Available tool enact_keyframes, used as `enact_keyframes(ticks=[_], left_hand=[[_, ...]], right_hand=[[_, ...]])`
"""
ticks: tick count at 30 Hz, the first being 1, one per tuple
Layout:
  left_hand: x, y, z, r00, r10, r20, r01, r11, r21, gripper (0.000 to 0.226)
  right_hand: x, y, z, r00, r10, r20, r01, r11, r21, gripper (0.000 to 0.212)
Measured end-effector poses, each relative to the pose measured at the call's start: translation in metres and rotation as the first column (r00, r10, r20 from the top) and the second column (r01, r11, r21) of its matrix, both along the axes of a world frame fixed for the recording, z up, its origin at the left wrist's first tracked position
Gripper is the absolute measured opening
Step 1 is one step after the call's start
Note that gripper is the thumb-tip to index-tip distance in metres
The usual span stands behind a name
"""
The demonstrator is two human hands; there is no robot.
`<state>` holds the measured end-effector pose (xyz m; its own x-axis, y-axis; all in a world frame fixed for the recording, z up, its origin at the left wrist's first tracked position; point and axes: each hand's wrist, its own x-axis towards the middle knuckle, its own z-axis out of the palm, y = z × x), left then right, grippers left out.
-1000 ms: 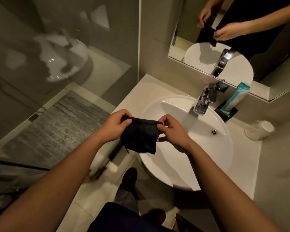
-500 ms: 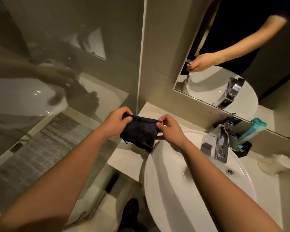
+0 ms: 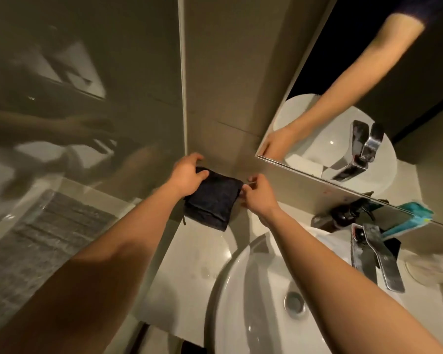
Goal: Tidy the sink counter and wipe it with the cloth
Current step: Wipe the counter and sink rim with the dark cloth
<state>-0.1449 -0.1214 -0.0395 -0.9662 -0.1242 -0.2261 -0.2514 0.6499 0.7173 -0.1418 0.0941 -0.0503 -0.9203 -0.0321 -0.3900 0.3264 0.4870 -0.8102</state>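
Both hands are stretched forward over the far left corner of the pale desk (image 3: 189,264), where it meets the wall beside the glass shower screen (image 3: 82,98). Between them hangs a dark folded cloth (image 3: 212,200), held up above the desk surface rather than lying on it; whether its lower edge touches the desk cannot be told. The left hand (image 3: 187,175) grips the cloth's upper left corner, thumb lying over the front of the fabric and fingers curled behind it. The right hand (image 3: 258,195) pinches the upper right corner of the cloth between thumb and fingertips, the other fingers bent loosely. To the right and nearer the camera sits the round white basin (image 3: 253,290), with its metal drain (image 3: 294,302) in the bowl. A chrome faucet (image 3: 374,256) stands at the basin's far right rim. Behind the faucet, against the wall under the mirror (image 3: 368,111), a dark pump bottle (image 3: 343,215) and a teal tube (image 3: 407,221) stand close together. A white object at the far right edge of the desk is too blurred to identify. The mirror reflects a forearm, the basin and the faucet.
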Motion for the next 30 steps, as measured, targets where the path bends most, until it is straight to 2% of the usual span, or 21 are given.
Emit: enact_keyframes(ticks=[2, 4, 8, 11, 13, 18, 30], left_hand=[[-0.008, 0.007, -0.018, 0.999, -0.005, 0.052, 0.006, 1.0, -0.027, 0.056], [-0.004, 0.014, -0.04, 0.999, -0.011, 0.044, 0.015, 0.995, -0.098, 0.057], [0.015, 0.036, -0.069, 1.0, -0.03, -0.004, 0.028, 0.969, -0.245, 0.056], [0.029, 0.058, -0.081, 0.996, -0.084, 0.008, 0.082, 0.937, -0.339, 0.066], [0.034, 0.069, -0.089, 0.991, -0.126, 0.039, 0.131, 0.899, -0.417, 0.076], [0.037, 0.077, -0.106, 0.98, -0.179, 0.082, 0.193, 0.8, -0.569, 0.084], [0.056, 0.073, -0.113, 0.985, -0.16, 0.056, 0.163, 0.798, -0.58, 0.065]], right_hand=[[-0.006, 0.009, -0.012, 1.0, 0.021, -0.011, -0.019, 0.987, 0.161, 0.022], [0.002, 0.017, -0.009, 0.996, 0.078, -0.052, -0.058, 0.95, 0.306, 0.026], [0.027, 0.034, -0.016, 0.982, 0.172, -0.081, -0.119, 0.89, 0.44, 0.034], [0.049, 0.043, -0.019, 0.952, 0.293, -0.088, -0.167, 0.739, 0.653, 0.038], [0.063, 0.052, -0.017, 0.938, 0.329, -0.111, -0.146, 0.666, 0.732, 0.039], [0.084, 0.074, -0.03, 0.914, 0.377, -0.15, -0.124, 0.611, 0.782, 0.049], [0.1, 0.08, -0.039, 0.907, 0.376, -0.192, -0.061, 0.568, 0.821, 0.071]])
